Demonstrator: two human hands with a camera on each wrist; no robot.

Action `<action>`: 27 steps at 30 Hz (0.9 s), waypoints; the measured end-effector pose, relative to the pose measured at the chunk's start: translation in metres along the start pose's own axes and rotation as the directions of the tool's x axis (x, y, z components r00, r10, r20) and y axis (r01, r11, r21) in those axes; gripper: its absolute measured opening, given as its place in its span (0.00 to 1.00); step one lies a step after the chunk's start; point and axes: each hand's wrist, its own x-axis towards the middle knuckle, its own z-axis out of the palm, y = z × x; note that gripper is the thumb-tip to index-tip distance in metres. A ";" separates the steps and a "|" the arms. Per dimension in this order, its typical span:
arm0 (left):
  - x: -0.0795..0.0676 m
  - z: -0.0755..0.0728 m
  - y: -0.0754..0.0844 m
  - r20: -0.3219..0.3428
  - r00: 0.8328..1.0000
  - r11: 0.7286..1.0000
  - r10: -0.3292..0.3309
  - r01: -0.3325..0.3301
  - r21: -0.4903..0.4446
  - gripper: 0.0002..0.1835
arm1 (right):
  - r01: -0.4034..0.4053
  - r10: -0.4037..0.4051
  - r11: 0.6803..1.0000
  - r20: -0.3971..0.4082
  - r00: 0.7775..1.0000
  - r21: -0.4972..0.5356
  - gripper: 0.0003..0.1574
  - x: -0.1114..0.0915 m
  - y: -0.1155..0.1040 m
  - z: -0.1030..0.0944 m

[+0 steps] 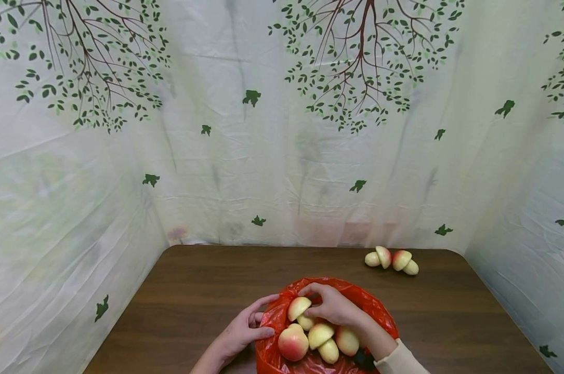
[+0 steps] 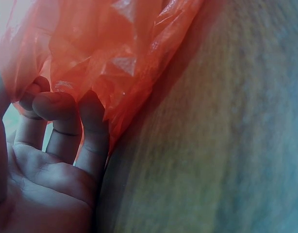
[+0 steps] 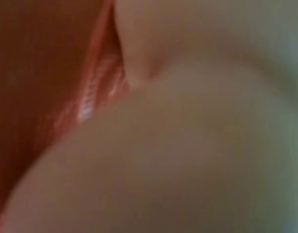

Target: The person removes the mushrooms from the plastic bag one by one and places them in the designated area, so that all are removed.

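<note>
A red plastic bag (image 1: 370,301), its mouth spread wide, stands on the table and holds several mushroom-shaped pieces with rounded caps and pale stems. My left hand (image 1: 241,332) grips the bag's left rim, thumb toward the inside. In the left wrist view, that hand's curled fingers (image 2: 61,107) lie against the red plastic (image 2: 105,43). Reaching over the bag from the right, my right hand (image 1: 330,305) pinches a mushroom (image 1: 299,308) near the far left rim. Closer to me lie a red-flushed mushroom (image 1: 293,343) and a pale yellow one (image 1: 321,335). Blurred skin fills most of the right wrist view.
Two more mushrooms (image 1: 379,257) (image 1: 405,262) lie side by side at the table's far right edge. Brown wood tabletop (image 1: 207,280) extends around the bag. A pale curtain (image 1: 282,156) with printed branches and leaves encloses the back and sides.
</note>
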 end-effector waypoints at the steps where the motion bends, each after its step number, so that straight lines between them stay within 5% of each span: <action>1: 0.000 0.000 0.000 0.000 1.000 1.000 0.001 -0.001 0.000 0.40 | 0.001 -0.001 1.000 0.000 1.000 -0.001 0.23 0.000 0.000 0.000; 17: 0.000 -0.003 -0.002 0.001 1.000 1.000 -0.021 0.021 0.001 0.40 | 0.006 -0.005 0.991 -0.012 1.000 0.135 0.25 -0.001 0.003 -0.005; 27: 0.001 -0.002 -0.001 -0.001 1.000 1.000 -0.012 0.012 0.003 0.40 | -0.018 0.028 0.954 -0.030 0.999 0.299 0.28 -0.008 -0.005 -0.016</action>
